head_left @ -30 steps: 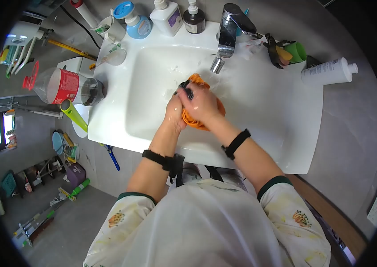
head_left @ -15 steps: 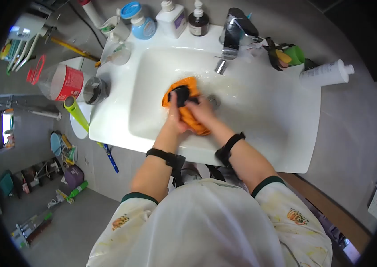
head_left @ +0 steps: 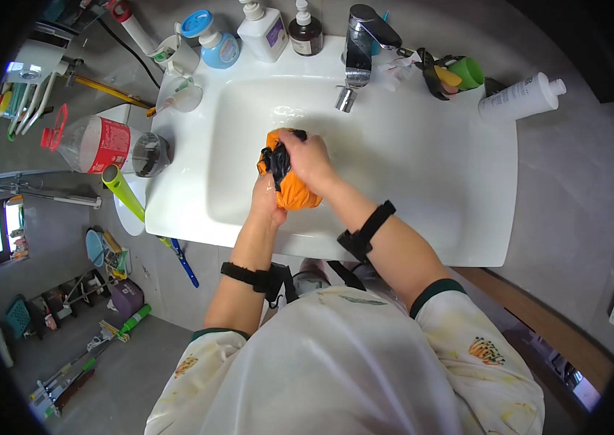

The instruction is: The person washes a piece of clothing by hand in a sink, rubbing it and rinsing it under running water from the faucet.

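Observation:
Both hands are together over the white sink basin (head_left: pixel 423 167), gripping a bunched orange and black cloth (head_left: pixel 287 174). My left hand (head_left: pixel 265 199) holds it from below on the near side. My right hand (head_left: pixel 308 159) wraps over its top, fingers curled into the black part. The cloth is wadded into a tight ball above the basin floor, slightly left of the chrome tap (head_left: pixel 359 45). No water stream shows at the spout.
Soap and lotion bottles (head_left: pixel 263 29) line the back rim. A white bottle (head_left: pixel 521 98) lies on the grey counter at right, near a green cup (head_left: pixel 470 72). A red-labelled plastic bottle (head_left: pixel 100 145) and a yellow-green tube (head_left: pixel 122 188) sit left of the sink.
The cloth was spread lower in the basin half a second ago; now both hands have gathered it into a tight ball and lifted it slightly to the left.

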`<state>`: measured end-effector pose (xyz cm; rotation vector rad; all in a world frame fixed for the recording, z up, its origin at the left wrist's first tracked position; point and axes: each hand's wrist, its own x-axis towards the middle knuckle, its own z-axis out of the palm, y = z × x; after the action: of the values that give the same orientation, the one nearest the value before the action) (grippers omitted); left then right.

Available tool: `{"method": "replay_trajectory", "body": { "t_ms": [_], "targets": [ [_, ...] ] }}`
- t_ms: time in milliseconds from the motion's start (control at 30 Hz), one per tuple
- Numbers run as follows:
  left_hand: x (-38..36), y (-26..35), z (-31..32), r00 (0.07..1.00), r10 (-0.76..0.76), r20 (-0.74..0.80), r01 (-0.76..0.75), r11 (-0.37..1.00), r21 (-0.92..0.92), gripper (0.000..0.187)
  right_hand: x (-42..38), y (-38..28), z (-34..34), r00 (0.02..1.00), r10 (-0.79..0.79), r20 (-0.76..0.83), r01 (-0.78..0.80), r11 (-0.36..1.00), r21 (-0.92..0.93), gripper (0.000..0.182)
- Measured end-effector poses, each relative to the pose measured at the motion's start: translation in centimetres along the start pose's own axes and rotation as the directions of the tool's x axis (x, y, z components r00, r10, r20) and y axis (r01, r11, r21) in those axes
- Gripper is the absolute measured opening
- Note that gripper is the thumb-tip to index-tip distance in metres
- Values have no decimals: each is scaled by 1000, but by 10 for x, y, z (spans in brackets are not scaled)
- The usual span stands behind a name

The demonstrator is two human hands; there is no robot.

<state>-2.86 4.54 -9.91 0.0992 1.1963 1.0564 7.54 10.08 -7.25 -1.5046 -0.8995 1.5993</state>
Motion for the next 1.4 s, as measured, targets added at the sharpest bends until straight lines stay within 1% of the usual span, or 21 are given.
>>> {"method": "replay_trajectory", "body": {
  "t_ms": [33,133,233,300,333,400,433,467,533,633,867,967,1000,1033,1100,1133,1200,1233,1300,1367,1400],
  "targets": [
    [0,-2,-3,1000,1,0,-1,1000,-1,29,10,4,-2,991,130,45,-136,978,160,42],
    [-3,-1,-5,1000,22,16,-22,1000,-6,31,27,14,-3,978,157,140,-181,967,179,50],
    [-12,7,-3,993,11,-114,-28,989,-145,31,54,25,-13,980,193,52,-198,891,408,55],
    [-16,18,-17,996,-4,-91,-26,947,-320,31,48,23,-54,997,37,-68,-27,990,138,57],
    [-18,23,-29,997,-5,-79,-23,937,-350,32,64,43,-80,998,56,25,-46,955,-293,53],
    [-22,33,-42,993,16,-117,-59,925,-375,33,80,81,-112,962,133,238,123,569,-813,40],
    [-25,36,-44,989,27,-145,-83,915,-394,33,73,92,-118,914,190,358,272,366,-890,32],
    [-34,44,-38,980,16,-199,-93,918,-386,34,71,109,-122,911,193,365,279,362,-889,32],
    [-36,44,-45,980,31,-195,-108,911,-399,35,69,135,-120,918,-50,394,397,85,-914,23],
    [-38,42,-53,984,50,-171,-117,904,-411,36,76,130,-112,940,29,339,340,-48,-939,23],
    [-41,21,-51,996,74,-55,-90,894,-439,34,82,105,-107,937,202,287,284,41,-958,30],
    [-49,17,-36,987,96,-131,-142,901,-411,34,55,68,-96,932,241,272,243,144,-959,43],
    [-48,16,-31,979,173,-105,-199,914,-354,33,34,50,-84,932,329,155,-89,620,-779,50],
    [-42,10,-31,967,243,-81,-256,898,-357,37,15,39,-76,883,458,101,-407,856,-318,59],
    [-38,3,-22,929,346,-130,-367,908,-203,43,-15,33,-72,806,435,401,-555,791,257,71],
    [-40,1,-14,915,390,-104,-401,907,-130,46,-26,27,-63,810,433,394,-550,795,255,71],
    [-38,-11,-5,945,327,9,-326,944,-49,49,-41,18,-47,878,93,469,-398,686,608,66],
    [-46,-15,5,963,260,66,-257,965,-52,50,-41,15,-49,880,90,465,-394,687,611,66],
    [-55,-13,20,956,252,148,-280,937,207,53,-33,6,-53,862,44,505,-343,783,519,60],
    [-55,1,28,953,151,264,-211,954,215,51,-32,12,-71,834,143,532,-443,748,494,48],
    [-57,3,33,951,161,265,-219,954,205,51,-36,5,-69,897,-11,443,-250,813,526,41]
  ]
}}
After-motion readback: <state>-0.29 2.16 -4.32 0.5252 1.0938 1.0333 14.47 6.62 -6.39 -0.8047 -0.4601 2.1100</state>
